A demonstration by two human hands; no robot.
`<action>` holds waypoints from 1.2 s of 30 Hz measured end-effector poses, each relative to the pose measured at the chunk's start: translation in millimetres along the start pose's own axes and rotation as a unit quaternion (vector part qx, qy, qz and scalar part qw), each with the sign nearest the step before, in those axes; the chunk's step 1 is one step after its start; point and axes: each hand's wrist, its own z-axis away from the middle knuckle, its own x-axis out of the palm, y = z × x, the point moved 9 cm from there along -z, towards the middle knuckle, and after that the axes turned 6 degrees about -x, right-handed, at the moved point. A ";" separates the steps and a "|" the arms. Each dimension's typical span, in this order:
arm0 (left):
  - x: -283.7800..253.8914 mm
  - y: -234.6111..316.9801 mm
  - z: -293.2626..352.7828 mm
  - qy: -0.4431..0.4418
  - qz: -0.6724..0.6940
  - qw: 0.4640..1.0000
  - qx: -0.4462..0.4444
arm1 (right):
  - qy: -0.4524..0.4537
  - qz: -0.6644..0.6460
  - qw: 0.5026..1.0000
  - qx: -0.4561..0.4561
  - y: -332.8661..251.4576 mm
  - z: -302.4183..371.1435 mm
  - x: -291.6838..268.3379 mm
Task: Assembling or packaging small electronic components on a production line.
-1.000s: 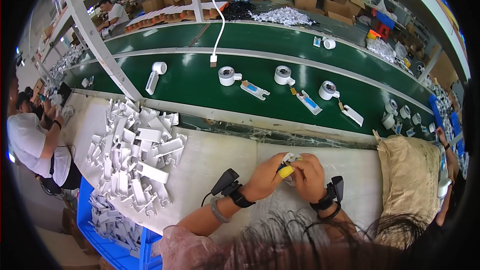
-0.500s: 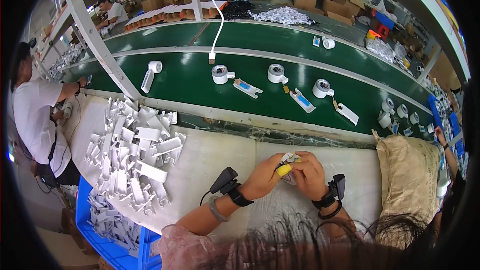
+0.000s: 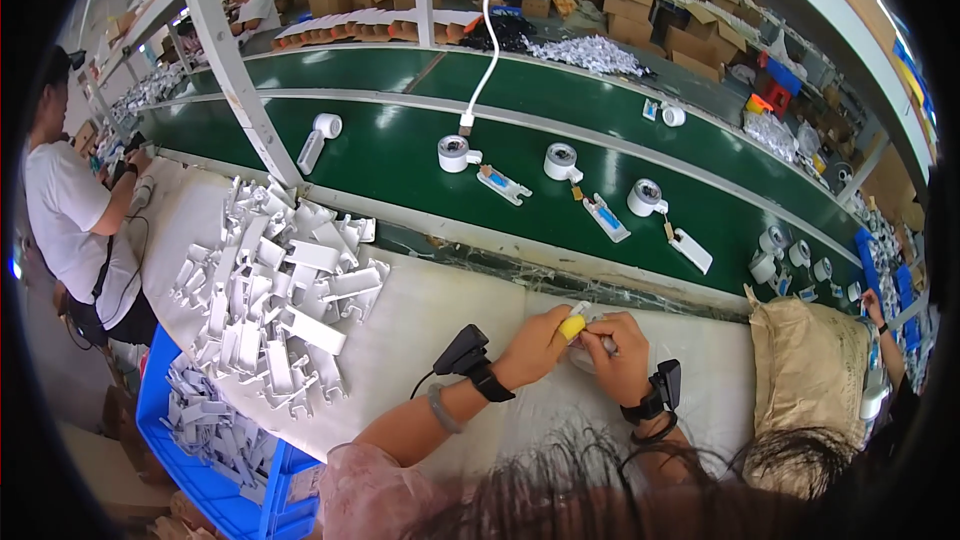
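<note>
My left hand (image 3: 537, 347) and my right hand (image 3: 618, 352) meet above the pale table cover, fingers closed around a small white plastic part (image 3: 584, 311). Most of that part is hidden by the fingers. A bright yellow piece (image 3: 572, 327) shows at my left thumb tip; whether it is a finger cover or a separate item I cannot tell. The right thumb and fingers pinch close beside it. Left of my hands lies a heap of white plastic handle shells (image 3: 290, 290).
Beyond the table runs a green conveyor belt (image 3: 390, 170) carrying white round-headed handheld units (image 3: 453, 154). A white cable (image 3: 492, 40) hangs over it. A brown sack (image 3: 808, 365) stands at right, a blue crate (image 3: 205, 485) at lower left. A co-worker (image 3: 80, 210) stands at far left.
My hands have turned the part, and the yellow piece now sits higher between them. The view has shifted slightly. The co-worker at left has drawn an arm back from the belt.
</note>
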 end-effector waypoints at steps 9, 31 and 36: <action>-143.1 -19.1 -75.0 0.191 0.195 0.961 -0.033 | -0.138 -0.063 0.987 0.060 78.6 -96.8 82.0; -205.2 -66.4 -73.7 0.422 -0.148 0.893 0.051 | -0.123 0.171 0.976 -0.062 125.2 -199.2 257.0; -209.2 -64.2 -71.4 0.436 -0.155 0.885 0.054 | -0.237 0.191 0.952 -0.041 114.8 -198.7 264.6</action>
